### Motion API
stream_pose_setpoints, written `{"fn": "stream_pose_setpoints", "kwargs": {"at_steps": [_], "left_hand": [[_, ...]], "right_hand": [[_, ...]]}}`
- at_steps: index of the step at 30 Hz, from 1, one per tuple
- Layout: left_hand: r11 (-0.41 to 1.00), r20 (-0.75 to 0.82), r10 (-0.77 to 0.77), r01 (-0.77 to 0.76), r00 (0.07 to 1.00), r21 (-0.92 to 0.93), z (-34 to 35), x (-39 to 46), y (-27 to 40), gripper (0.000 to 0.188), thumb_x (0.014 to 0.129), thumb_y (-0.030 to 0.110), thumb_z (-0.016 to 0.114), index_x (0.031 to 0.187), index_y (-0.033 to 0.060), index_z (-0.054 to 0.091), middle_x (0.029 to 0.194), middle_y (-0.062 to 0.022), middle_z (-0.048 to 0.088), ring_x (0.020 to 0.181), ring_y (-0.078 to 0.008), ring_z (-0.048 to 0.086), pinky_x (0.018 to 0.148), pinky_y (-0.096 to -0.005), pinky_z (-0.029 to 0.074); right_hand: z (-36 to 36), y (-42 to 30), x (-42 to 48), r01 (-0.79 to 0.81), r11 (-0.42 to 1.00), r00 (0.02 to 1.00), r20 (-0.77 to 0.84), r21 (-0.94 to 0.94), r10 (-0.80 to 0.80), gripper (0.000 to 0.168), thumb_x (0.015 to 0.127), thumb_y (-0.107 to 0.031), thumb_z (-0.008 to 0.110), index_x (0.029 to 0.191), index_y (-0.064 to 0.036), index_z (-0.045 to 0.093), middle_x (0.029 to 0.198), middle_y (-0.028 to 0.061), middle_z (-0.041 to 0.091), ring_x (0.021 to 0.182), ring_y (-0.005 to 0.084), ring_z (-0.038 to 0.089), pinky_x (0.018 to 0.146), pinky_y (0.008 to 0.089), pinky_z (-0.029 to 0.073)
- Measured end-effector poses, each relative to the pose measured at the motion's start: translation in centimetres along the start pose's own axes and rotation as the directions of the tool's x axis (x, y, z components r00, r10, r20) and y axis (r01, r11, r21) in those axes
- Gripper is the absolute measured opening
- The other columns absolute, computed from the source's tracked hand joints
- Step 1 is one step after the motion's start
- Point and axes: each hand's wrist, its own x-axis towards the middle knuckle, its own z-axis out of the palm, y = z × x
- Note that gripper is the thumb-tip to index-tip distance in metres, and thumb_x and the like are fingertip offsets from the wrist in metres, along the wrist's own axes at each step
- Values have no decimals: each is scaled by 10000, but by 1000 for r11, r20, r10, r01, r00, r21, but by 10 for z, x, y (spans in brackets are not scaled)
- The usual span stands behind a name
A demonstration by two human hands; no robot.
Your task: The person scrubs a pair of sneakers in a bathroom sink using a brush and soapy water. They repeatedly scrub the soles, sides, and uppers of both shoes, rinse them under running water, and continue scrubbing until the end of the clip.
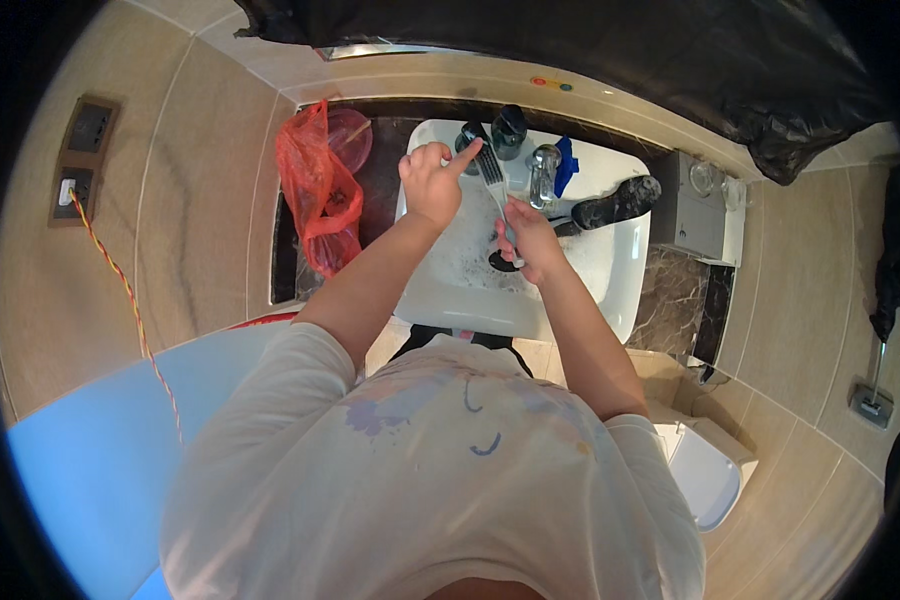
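My right hand [529, 236] grips the pale handle of a brush [489, 166], its dark-slotted head raised over the white washbasin [517, 319]. My left hand [433, 186] is beside the brush head, index finger extended towards it and the other fingers curled; whether the fingertip touches it I cannot tell. Suds cover parts of the basin, around a black round drain piece [503, 261]. A wet dark shoe or slipper [616, 204] with foam on it leans on the basin's right side. A chrome faucet [544, 174] stands at the back, with a blue object [566, 166] beside it.
Dark bottles [508, 133] stand at the basin's back edge. Left on the dark marble counter are a red plastic bag [319, 195] and a pinkish clear bowl [351, 140]. A grey box [690, 206] is at the right. Black sheeting [607, 60] hangs above; a twisted cord [112, 262] runs from a wall socket.
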Motion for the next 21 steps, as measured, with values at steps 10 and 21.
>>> {"fn": "stream_pose_setpoints", "kwargs": {"at_steps": [10, 21], "left_hand": [[994, 10, 70, -69, 997, -82, -25, 30, 1, 665, 738, -50, 556, 1362, 175, 591, 1390, -97, 522, 1273, -299, 481, 1067, -467, 337], [968, 206, 227, -196, 952, -160, 6, 26, -18, 592, 861, -4, 489, 1448, 50, 432, 1538, -121, 400, 1391, -297, 422, 1158, -479, 299]], "right_hand": [[-13, -10, -4, -16, 1000, 997, 77, 6, 16, 319, 1054, -239, 463, 1344, -108, 481, 795, 26, 536, 542, 129, 438, 467, 265, 359], [-10, -7, 2, -22, 1000, 997, 67, 5, 22, 302, 1053, -251, 475, 1318, -110, 498, 787, 23, 536, 541, 122, 441, 459, 264, 358]]}}
